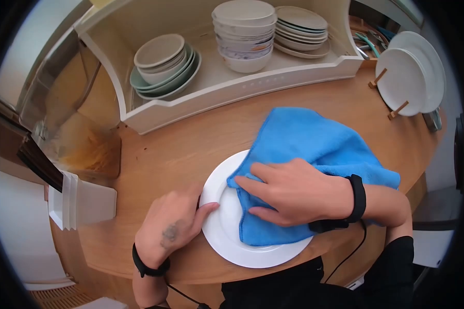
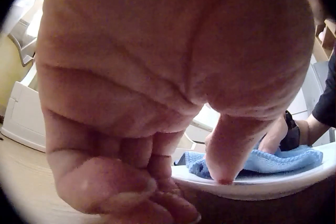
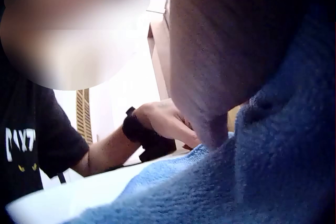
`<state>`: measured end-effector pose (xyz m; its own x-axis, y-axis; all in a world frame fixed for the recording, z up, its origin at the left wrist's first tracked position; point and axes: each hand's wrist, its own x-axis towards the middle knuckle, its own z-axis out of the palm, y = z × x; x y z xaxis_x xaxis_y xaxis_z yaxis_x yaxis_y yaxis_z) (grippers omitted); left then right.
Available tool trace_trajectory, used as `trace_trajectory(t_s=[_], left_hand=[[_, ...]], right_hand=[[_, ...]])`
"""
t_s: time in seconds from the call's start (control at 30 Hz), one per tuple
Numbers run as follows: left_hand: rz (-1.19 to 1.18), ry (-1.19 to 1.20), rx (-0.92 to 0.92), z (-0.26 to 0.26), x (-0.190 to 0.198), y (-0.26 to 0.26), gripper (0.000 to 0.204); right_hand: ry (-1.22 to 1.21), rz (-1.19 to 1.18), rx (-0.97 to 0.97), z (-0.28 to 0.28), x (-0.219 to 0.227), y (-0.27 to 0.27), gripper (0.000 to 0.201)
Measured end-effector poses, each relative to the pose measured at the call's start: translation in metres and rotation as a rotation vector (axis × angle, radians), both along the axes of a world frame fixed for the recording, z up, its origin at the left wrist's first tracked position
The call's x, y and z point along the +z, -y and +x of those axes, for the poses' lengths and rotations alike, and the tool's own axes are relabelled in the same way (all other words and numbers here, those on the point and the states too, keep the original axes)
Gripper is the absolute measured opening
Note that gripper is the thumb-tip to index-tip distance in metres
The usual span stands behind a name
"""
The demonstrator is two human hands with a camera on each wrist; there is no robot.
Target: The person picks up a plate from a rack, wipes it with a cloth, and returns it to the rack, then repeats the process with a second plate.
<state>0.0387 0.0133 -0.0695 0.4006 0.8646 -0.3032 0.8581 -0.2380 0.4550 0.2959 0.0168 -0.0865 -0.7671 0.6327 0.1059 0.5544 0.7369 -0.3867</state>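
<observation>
A white plate (image 1: 216,234) lies near the table's front edge, partly covered by a blue cloth (image 1: 314,136). My left hand (image 1: 172,224) grips the plate's left rim, its thumb (image 2: 228,155) over the top of the rim and its other fingers curled at the side. On the cloth over the plate rests my right hand (image 1: 299,190), fingers spread and slightly bent, pressing the cloth down. The cloth (image 3: 210,192) fills the lower part of the right wrist view, and its far side trails past my right wrist onto the table.
Behind the plate stands a white rack (image 1: 252,87) with stacked bowls (image 1: 245,38) and plates (image 1: 301,31). White plates (image 1: 404,77) lean in a wooden holder at the right. At the left are a clear container (image 1: 95,154) and white plastic tubs (image 1: 90,203).
</observation>
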Motion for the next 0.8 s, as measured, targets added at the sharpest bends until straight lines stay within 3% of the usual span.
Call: trace_trajectory(t_s=[0.13,0.6,0.73,0.8], left_hand=[[0.100,0.006,-0.005,-0.002,-0.011,0.006,0.034],[0.173,0.062,-0.015,0.003,-0.019,0.010,0.028],[0.204,0.057,-0.042,0.004,-0.019,0.011,0.027],[0.217,0.067,-0.049,0.003,-0.020,0.011,0.027]], right_hand=[[-0.009,-0.207,0.076,-0.004,0.002,-0.003,0.046],[0.166,-0.317,0.529,-0.001,0.008,0.009,0.061],[0.087,-0.317,0.515,0.000,0.003,0.010,0.058],[0.008,-0.250,0.469,-0.001,0.003,0.009,0.046]])
